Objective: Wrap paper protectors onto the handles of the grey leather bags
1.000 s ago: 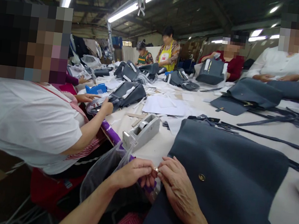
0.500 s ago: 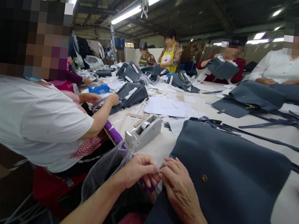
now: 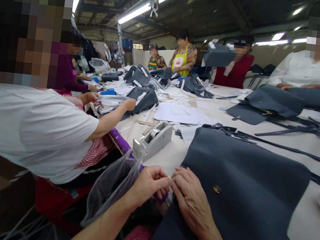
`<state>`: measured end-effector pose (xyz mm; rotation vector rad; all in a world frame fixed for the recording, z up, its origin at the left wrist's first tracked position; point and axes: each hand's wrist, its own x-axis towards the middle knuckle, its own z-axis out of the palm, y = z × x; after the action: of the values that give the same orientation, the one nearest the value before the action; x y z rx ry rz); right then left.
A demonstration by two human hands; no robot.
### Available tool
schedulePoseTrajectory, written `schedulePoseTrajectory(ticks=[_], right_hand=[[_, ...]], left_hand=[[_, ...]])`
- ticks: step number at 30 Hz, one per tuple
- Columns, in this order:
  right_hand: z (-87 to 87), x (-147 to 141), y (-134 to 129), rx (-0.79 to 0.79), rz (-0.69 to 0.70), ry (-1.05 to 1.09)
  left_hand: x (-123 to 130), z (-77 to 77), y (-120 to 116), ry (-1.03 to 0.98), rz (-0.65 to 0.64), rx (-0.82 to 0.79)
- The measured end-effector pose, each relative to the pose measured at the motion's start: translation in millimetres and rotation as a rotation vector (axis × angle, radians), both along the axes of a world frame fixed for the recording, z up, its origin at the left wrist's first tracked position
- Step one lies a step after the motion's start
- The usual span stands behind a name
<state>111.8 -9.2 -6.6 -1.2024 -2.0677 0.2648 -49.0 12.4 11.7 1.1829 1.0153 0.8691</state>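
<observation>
My left hand [image 3: 153,182] and my right hand [image 3: 188,192] meet fingertip to fingertip at the table edge. Both pinch a tiny shiny piece [image 3: 170,177], too small to name. Under and beside my right hand lies a large dark blue-grey bag [image 3: 248,184], its flap spread over the table and hanging past the edge towards my lap. A round brass-coloured fitting [image 3: 216,189] sits on the flap, right of my right hand. Straps [image 3: 278,147] run behind the bag.
A grey tape dispenser [image 3: 154,138] stands beyond my hands, with a clear plastic bag [image 3: 108,191] hanging at the edge. A person in a white shirt [image 3: 39,133] works close on the left. White sheets [image 3: 178,112], more dark bags [image 3: 274,102] and other people are farther back.
My hands stay together almost in place. The person on the left has stretched out the clear plastic, and the person in red has lifted a dark bag to the left.
</observation>
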Motion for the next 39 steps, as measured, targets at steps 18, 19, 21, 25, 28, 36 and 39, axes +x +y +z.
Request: schedulePoseTrajectory(ticks=[18,19,21,25,28,36,39], right_hand=[[-0.4,10,5,-0.127,0.040,0.150],[0.3,10,5,-0.130,0.049,0.156],[0.9,12,6,-0.132,0.063,0.159],[-0.5,14,7,-0.080,0.053,0.148],[-0.6,12,7,-0.035,0.043,0.134],[6.6,13,9,-0.001,0.068,0.130],[6.2,13,8,0.017,0.075,0.099]], left_hand=[[-8,8.0,-5,0.493,0.139,0.593],[-10,11.3,-5,0.458,0.161,0.627],[-10,17.3,-4,0.327,0.128,0.583],[4,19.0,1,0.261,-0.024,0.428],[13,11.3,8,0.296,0.056,0.453],[9,1.9,14,-0.063,0.044,-0.007],[6,1.0,11,0.128,0.018,0.092]])
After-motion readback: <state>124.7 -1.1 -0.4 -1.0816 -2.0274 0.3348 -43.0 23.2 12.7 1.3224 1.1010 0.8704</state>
